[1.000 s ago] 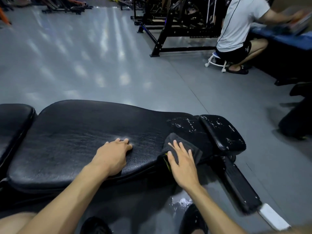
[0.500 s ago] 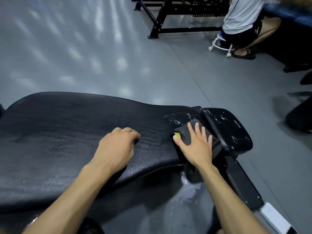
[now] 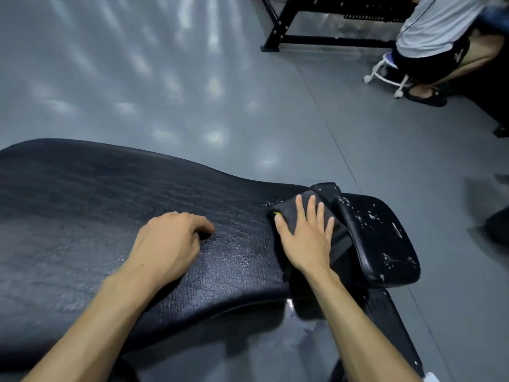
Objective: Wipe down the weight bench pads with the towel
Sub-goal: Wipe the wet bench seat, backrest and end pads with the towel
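So the right hand (image 3: 305,238) is flat on the dark towel (image 3: 289,209), fingers spread out straight, pressing it onto the narrow right end of the long black bench pad (image 3: 110,210), right up against the gap before the smaller seat pad (image 3: 385,238). There's a little yellow bit of the towel poking out by the thumb. The left hand (image 3: 168,244) rests on the big pad near its middle, fingers curled loosely under, not holding anything. The small pad is pretty beat up, with white flaky patches where the cover has worn. Grey floor (image 3: 165,78) all around, a black rack frame (image 3: 289,37) at the back, and another person (image 3: 440,37) sitting on a white stool (image 3: 385,73) top right.
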